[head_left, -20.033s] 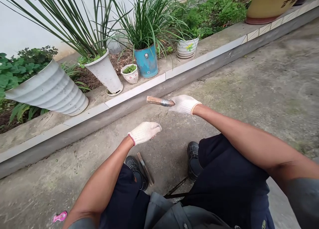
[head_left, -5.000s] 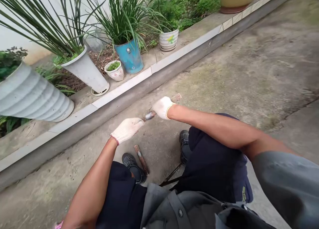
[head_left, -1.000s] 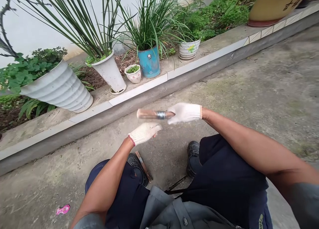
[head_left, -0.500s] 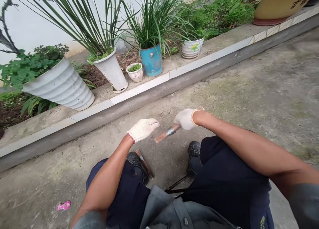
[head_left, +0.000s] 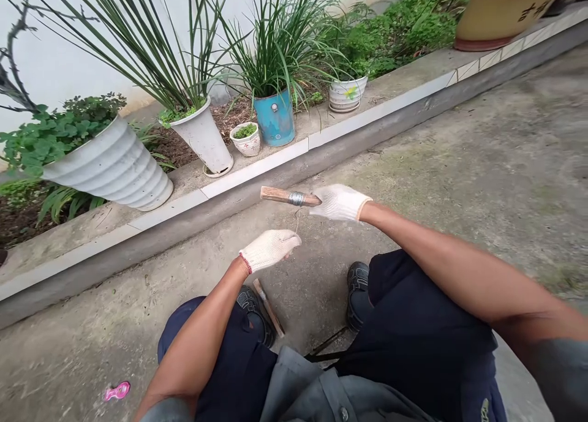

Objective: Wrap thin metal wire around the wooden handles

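Note:
My left hand point(head_left: 271, 249), in a white knit glove, is closed in a pinch on a thin strand of wire point(head_left: 298, 221). The strand runs up to silvery wire wound around a wooden stick point(head_left: 275, 194). My right hand point(head_left: 340, 202), also gloved and slightly blurred, is at the stick's pointed right end and holds it above the ground, its fingertips partly hidden. Below my left hand, a second wooden stick point(head_left: 272, 315) lies on the concrete beside my left shoe point(head_left: 253, 308).
A low tiled ledge point(head_left: 257, 171) crosses ahead, bearing a ribbed white pot point(head_left: 119, 168), a tall white pot point(head_left: 204, 137), a small pot point(head_left: 247, 145), a blue pot point(head_left: 275, 122) and others. A pink object point(head_left: 117, 391) lies on the concrete at lower left.
The stick has swung up from slanting down-left to lying almost level, farther from my body. My left hand has moved slightly right and down, and the strand now hangs more upright.

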A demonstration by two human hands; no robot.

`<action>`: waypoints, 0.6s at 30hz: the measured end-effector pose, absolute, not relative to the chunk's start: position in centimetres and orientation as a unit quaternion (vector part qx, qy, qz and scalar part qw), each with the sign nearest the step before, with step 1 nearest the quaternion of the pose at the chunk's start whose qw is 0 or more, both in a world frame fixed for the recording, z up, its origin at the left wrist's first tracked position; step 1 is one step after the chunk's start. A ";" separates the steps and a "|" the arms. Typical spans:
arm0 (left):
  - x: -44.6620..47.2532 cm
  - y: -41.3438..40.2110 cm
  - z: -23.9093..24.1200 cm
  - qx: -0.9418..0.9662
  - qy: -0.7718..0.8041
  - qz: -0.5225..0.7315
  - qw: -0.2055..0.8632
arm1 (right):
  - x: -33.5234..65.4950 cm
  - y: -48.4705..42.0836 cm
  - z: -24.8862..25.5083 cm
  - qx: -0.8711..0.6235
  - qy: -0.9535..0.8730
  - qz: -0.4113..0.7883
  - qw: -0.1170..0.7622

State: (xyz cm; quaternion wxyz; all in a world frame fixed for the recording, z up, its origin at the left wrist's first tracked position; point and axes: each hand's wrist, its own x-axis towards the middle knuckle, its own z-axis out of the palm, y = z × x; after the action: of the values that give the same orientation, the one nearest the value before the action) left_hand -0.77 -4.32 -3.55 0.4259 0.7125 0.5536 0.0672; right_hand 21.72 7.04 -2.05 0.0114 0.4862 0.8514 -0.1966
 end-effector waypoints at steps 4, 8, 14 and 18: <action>-1.1 -4.3 -3.7 0.725 0.563 0.042 0.395 | 21.2 7.7 -3.4 0.531 0.834 -0.126 0.086; -2.1 -3.8 -3.3 0.756 0.561 0.058 0.333 | 20.7 6.7 -3.8 0.494 0.839 -0.106 0.203; -2.5 -3.5 -2.8 0.737 0.580 0.069 0.340 | 21.8 4.6 -3.6 0.237 0.900 -0.252 0.266; -2.0 -3.7 -3.4 0.725 0.562 0.067 0.391 | 22.8 4.4 -2.2 0.218 0.890 -0.348 0.199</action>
State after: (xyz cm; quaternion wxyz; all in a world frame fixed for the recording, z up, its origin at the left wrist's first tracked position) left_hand -2.00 -3.68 -3.40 0.3914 0.7254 0.5622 0.0673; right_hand 22.80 4.43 -2.20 0.1986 0.2176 0.8898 -0.3485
